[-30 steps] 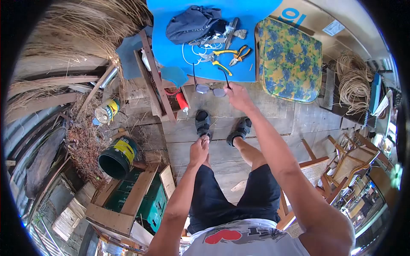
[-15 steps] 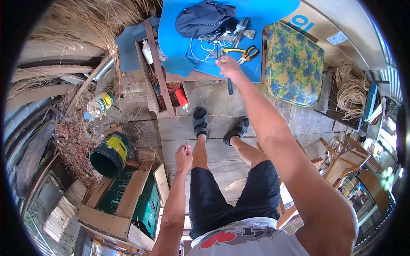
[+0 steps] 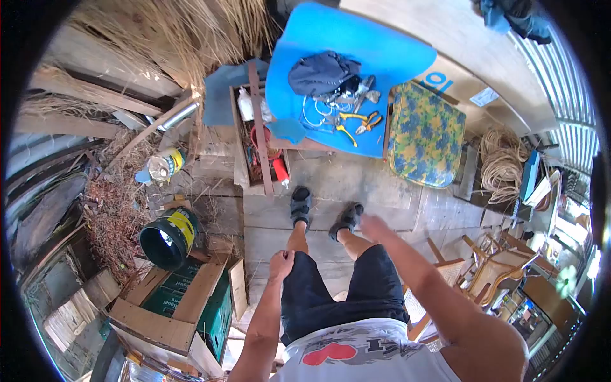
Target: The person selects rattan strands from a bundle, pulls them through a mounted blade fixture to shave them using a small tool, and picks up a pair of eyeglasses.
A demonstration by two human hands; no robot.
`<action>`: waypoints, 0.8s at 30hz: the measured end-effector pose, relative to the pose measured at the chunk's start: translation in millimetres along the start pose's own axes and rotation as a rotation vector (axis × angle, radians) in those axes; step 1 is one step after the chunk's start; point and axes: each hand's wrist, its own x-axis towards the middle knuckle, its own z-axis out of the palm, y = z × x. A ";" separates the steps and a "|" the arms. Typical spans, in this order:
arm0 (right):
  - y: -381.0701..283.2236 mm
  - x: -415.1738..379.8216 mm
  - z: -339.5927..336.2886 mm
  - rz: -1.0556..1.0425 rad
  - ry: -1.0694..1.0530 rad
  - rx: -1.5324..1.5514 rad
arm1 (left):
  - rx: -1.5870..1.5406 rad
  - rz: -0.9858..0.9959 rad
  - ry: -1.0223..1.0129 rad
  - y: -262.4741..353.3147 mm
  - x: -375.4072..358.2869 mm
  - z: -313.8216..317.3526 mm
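Observation:
My left hand [image 3: 282, 264] is closed beside my left knee, its fingers curled; anything inside them is too small to make out. Over the floor by my right foot, my right hand [image 3: 375, 229] is smeared by motion, so its grip does not show. Beyond my feet, a blue mat [image 3: 356, 35] carries a dark cloth bag [image 3: 323, 73], white cables [image 3: 312, 114], yellow-handled pliers [image 3: 346, 134] and yellow-and-black pliers [image 3: 368, 123]. Neither hand touches these things.
A camouflage cushion [image 3: 426, 137] lies right of the mat, near coiled rope [image 3: 501, 167]. Left of the mat is a wooden tool tray [image 3: 242, 153] with a red bottle [image 3: 280, 170]. A dark bucket [image 3: 168, 237] and a crate [image 3: 216, 312] stand left; wooden chairs [image 3: 496, 261] stand right.
My right hand has left the mat, where it was by the pliers with a dark-handled tool, and moved back towards me. My left hand has moved down beside my knee. The view has shifted.

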 end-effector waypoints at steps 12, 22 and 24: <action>41.3 -46.3 -20.0 -0.145 -0.243 -0.108 | -0.132 -0.088 0.184 -50.2 -101.5 -25.2; 126.7 -69.2 -32.5 -0.499 -0.249 -0.820 | -0.633 -0.512 0.440 -166.2 -335.5 126.2; 104.4 -111.3 -45.6 -0.434 -0.361 -0.666 | -0.695 -0.715 0.242 -160.2 -385.6 142.3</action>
